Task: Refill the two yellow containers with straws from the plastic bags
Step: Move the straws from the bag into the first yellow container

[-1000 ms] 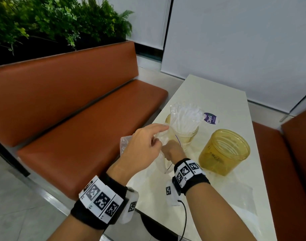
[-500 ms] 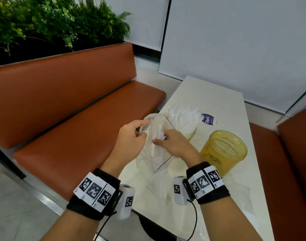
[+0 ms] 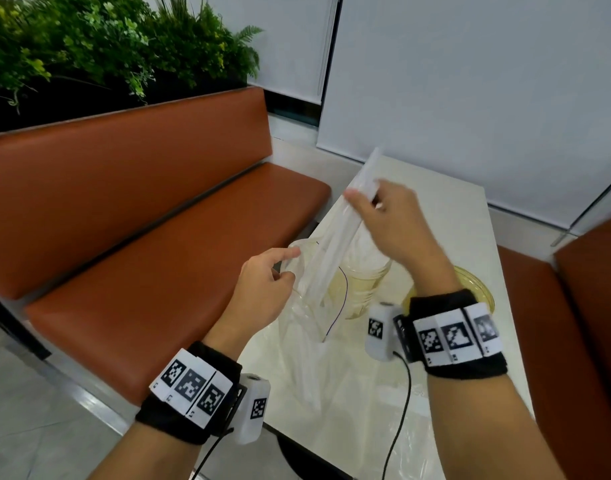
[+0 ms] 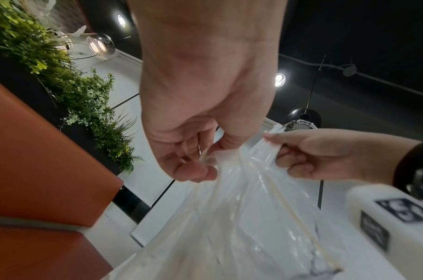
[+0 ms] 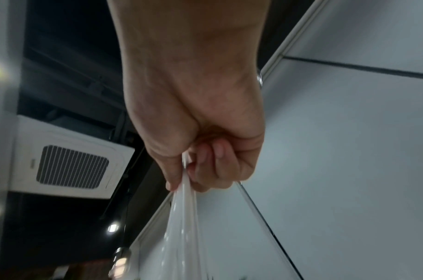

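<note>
In the head view, the plastic bag hangs at frame centre above the bench; straws rise from it toward upper right; two containers sit behind, the seat lies left.

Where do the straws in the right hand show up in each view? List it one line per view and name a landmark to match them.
Head: the straws run diagonally at upper centre, from the right hand down into the bag.
Left wrist: the straws sit right of centre, gripped by the right hand above the bag.
Right wrist: the straws hang at bottom centre below the fingers.
Shared landmark: the right hand.
</note>
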Demonstrator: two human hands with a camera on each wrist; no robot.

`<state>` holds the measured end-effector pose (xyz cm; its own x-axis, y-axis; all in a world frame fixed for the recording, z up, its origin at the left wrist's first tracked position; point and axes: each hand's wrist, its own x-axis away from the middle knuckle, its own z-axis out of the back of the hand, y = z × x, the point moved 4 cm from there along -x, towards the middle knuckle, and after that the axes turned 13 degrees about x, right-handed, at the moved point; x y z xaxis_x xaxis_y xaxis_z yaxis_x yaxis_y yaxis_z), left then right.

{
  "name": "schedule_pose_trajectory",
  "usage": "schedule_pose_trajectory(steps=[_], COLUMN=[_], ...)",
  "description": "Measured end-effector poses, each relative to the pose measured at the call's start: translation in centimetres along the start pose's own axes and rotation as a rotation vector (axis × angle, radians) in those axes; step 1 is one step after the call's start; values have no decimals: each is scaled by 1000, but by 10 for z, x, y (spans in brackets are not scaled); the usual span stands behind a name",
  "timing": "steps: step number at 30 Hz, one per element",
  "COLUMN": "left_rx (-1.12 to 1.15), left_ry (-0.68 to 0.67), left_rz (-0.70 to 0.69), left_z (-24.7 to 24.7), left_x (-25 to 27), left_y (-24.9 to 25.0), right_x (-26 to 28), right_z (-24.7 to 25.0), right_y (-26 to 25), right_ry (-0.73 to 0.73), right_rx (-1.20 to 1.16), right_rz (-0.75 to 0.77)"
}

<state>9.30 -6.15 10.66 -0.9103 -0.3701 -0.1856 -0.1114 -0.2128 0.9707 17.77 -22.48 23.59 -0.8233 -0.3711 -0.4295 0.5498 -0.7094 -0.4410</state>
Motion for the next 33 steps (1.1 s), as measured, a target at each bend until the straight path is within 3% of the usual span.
schedule_pose_trajectory(steps=[4,8,13,20,25,27,30,33], left_rx=[7,17,16,0,-44,-58,-53,-60], left_ry=[8,11,2,-42,-51,-59,-76,-80], left_rz=[9,26,26,-21,-52,-66,-68,-77], left_z=[2,2,1,-3,0,0,-2,-2], left_x=[-3,-4,-8,-8,-6,-5,-5,-3], left_y=[-5,-9,-11,-3,1,4,8,13], right_x=[-29,-45,-52,-30,-30,-40,-55,-58], right_z=[56,76,33,-59,-55,-42,-35,-66], right_y=[3,18,43,101,113,109,98,102], right_ry=[294,400,278,-51,-61,0,118,-65], right_rx=[10,146,417,326,354,354,341,401], right_rz=[13,-52,-142,-306,-379,-337,-144,-18])
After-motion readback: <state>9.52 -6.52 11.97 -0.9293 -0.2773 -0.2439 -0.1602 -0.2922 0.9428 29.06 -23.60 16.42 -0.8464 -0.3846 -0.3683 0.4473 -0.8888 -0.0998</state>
